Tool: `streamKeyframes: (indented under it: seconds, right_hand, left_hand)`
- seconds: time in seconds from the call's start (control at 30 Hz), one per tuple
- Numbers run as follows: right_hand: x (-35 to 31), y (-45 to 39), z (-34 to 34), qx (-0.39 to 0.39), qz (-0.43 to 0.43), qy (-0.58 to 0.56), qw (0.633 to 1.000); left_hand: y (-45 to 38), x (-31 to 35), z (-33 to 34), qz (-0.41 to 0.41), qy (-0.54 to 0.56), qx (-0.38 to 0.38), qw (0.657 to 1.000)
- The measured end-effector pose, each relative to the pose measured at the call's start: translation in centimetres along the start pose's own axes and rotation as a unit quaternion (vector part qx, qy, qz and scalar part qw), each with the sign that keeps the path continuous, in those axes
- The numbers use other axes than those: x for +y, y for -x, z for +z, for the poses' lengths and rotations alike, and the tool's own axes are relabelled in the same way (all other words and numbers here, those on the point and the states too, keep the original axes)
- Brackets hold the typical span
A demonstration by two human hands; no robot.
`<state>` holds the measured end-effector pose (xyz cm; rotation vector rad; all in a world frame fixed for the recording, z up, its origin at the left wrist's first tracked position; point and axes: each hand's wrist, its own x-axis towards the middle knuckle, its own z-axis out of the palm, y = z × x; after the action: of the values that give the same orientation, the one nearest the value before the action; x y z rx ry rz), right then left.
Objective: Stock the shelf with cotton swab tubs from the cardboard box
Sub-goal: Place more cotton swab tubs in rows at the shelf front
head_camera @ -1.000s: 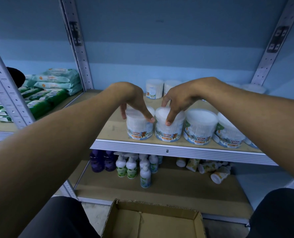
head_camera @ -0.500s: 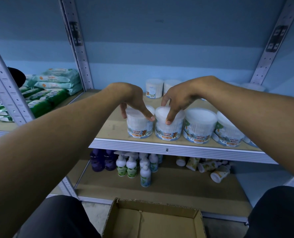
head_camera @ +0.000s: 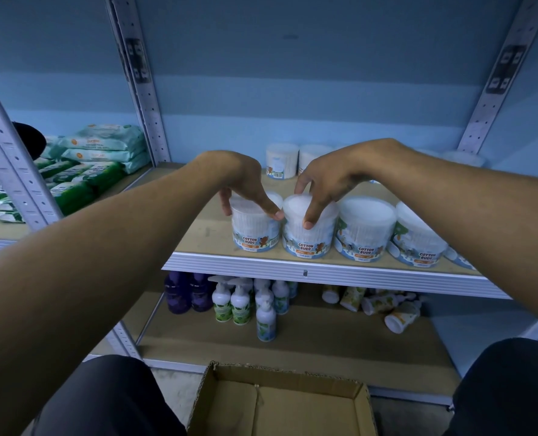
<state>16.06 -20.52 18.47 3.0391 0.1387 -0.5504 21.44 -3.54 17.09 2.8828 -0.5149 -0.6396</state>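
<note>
Several round white cotton swab tubs stand in a row at the front of the wooden shelf (head_camera: 198,234). My left hand (head_camera: 245,187) grips the leftmost tub (head_camera: 253,234) from above, fingers and thumb curled round its lid. My right hand (head_camera: 327,180) holds the second tub (head_camera: 308,243) the same way, thumb on its front. Both tubs stand upright on the shelf, touching each other. Two more tubs (head_camera: 365,237) (head_camera: 418,243) stand to the right. The open cardboard box (head_camera: 280,404) lies below me, its visible inside bare.
Two tubs (head_camera: 282,160) stand at the shelf's back. Wipe packs (head_camera: 104,149) fill the left bay. Pump bottles (head_camera: 239,300) and toppled tubes (head_camera: 381,305) sit on the lower shelf. Perforated metal uprights (head_camera: 142,89) frame the bay. My knees flank the box.
Hardly anything: both hands stay on the same two tubs; the view has shifted very slightly.
</note>
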Motion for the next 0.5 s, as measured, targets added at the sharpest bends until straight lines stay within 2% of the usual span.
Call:
streamKeyframes:
  seconds: [0.5]
  right_hand:
    - [0.36,0.38,0.09,0.010,-0.008,-0.009,1.000]
  left_hand:
    - [0.17,0.26,-0.17,0.012,-0.013,-0.007,1.000]
